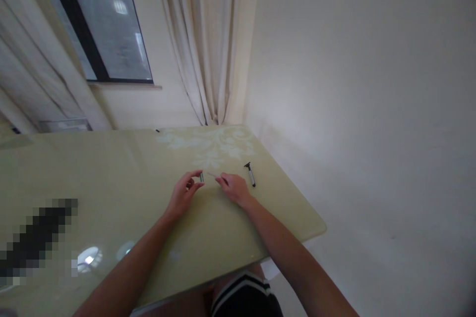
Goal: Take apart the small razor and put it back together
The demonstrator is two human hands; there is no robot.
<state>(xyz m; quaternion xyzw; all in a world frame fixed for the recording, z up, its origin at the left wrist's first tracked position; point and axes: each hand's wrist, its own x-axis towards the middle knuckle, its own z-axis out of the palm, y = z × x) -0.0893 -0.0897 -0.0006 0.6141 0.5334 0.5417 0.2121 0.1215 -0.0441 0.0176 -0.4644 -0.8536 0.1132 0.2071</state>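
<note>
My left hand [185,191] pinches a small, narrow, green-and-dark piece [201,177] between thumb and fingertips, just above the table. It is too small to tell its kind. A thin pale stick [211,175] is gripped in the fingers of my right hand [233,188], its tip pointing left toward the small piece with a short gap between. To the right of my right hand, a razor [251,176] with a grey-and-black handle lies on the table, its dark head toward the far side.
The glossy pale-yellow table [122,173] has a white floral pattern near its far corner. A tiny dark object [157,131] lies at the far edge. A white wall [357,109] runs along the right; curtains [206,34] hang behind. A pixelated dark patch covers the left.
</note>
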